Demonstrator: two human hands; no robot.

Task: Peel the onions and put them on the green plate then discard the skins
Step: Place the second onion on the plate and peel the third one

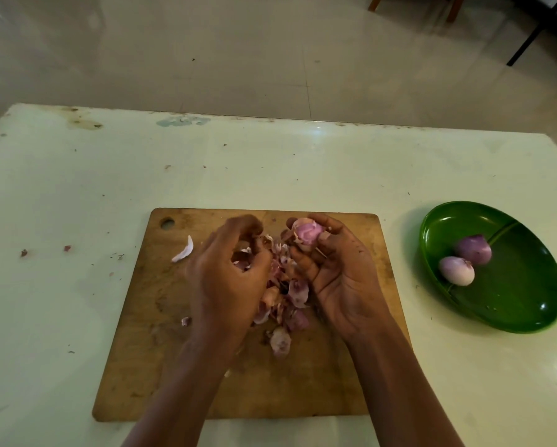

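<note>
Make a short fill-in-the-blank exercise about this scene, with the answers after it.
The green oval plate holds ___ peeled purple onions.
The right hand holds a pale purple ___ over the brown wooden cutting board.
The left hand grips papery pink onion ___.
Missing words: two; onion; skins.

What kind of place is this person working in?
Probably a home kitchen or dining area: a wooden cutting board strewn with onion skins on a worn pale table, tiled floor and chair legs beyond.

It seemed a home kitchen: purple onion skins (297, 291) littered a rectangular wooden chopping board (174, 366) on a stained pale table (77, 188).
</note>
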